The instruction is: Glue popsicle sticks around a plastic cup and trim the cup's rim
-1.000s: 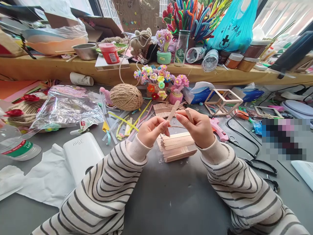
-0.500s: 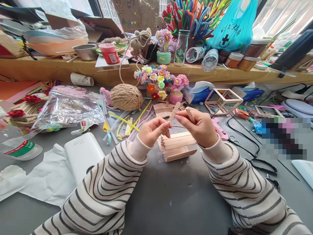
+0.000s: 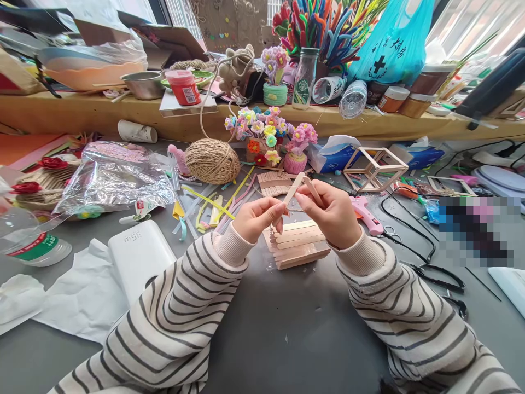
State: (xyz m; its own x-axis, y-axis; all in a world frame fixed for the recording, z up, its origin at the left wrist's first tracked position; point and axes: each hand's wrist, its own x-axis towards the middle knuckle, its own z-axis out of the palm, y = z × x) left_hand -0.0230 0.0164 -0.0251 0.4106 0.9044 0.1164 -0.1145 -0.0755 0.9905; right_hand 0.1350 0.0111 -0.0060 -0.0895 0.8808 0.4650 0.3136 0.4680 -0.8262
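My left hand [image 3: 259, 217] pinches the lower end of a pale wooden craft stick [image 3: 294, 187] that points up and to the right. My right hand [image 3: 331, 212] is closed on a second wooden stick [image 3: 313, 190], whose top end meets the tip of the first. Both hands hover over a small stack of glued wooden sticks [image 3: 296, 245] lying on the grey table [image 3: 287, 328].
A twine ball [image 3: 212, 161], a flower pot craft [image 3: 266, 137], a wooden stick cube frame [image 3: 374, 168], a pink glue gun [image 3: 365, 214], scissors [image 3: 438, 282], a white power bank [image 3: 138, 254], white paper and a foil bag [image 3: 110, 180] lie around. A cluttered wooden shelf [image 3: 102, 112] runs behind.
The two sticks have been brought together at their top ends; my right hand tilted its stick towards the left one. The view shifted slightly.
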